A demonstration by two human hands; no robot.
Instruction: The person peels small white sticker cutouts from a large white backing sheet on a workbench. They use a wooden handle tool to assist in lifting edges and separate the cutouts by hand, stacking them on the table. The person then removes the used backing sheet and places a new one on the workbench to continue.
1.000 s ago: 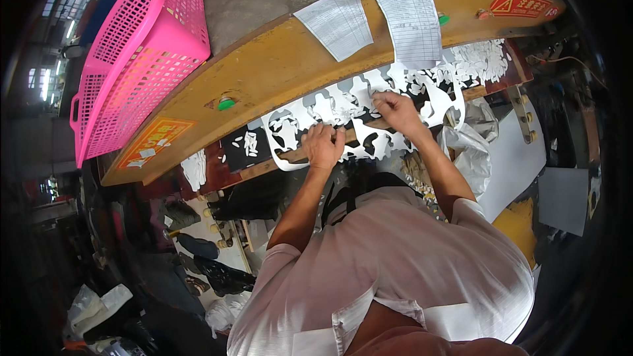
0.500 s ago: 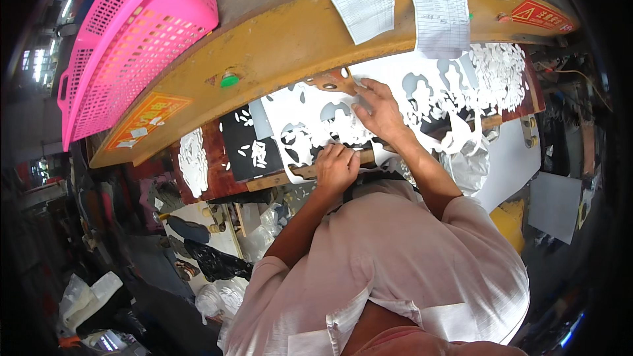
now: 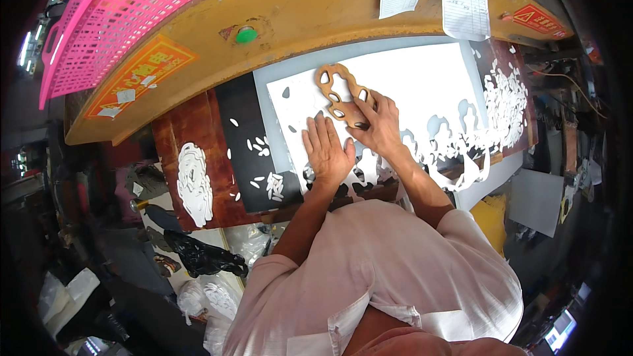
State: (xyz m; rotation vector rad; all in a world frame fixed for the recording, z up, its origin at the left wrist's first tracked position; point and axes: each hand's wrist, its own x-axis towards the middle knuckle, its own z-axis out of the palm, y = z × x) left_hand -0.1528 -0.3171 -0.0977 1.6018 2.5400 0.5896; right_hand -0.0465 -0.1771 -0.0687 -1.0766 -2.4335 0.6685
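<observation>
A brown, curvy cutting die (image 3: 338, 79) with several openings lies on a white sheet (image 3: 415, 72). My right hand (image 3: 379, 122) grips its near right end between thumb and fingers. Left of it, my left hand (image 3: 328, 148) rests palm down on the sheet, fingers stretched out and holding nothing. Along the sheet's near edge run cut-out holes and ragged white scraps (image 3: 461, 171). Small dark holes show in the sheet's left part.
A yellow machine beam (image 3: 297, 20) with a green button (image 3: 246, 35) spans the far side. White cut pieces lie in a stack (image 3: 194, 184) at left and a heap (image 3: 504, 109) at right. A pink basket (image 3: 145, 13) stands at the far left.
My left hand has moved from the near edge onto the sheet and opened flat. The die, held by my right hand, has come out from the beam's edge into fuller view. The view has shifted.
</observation>
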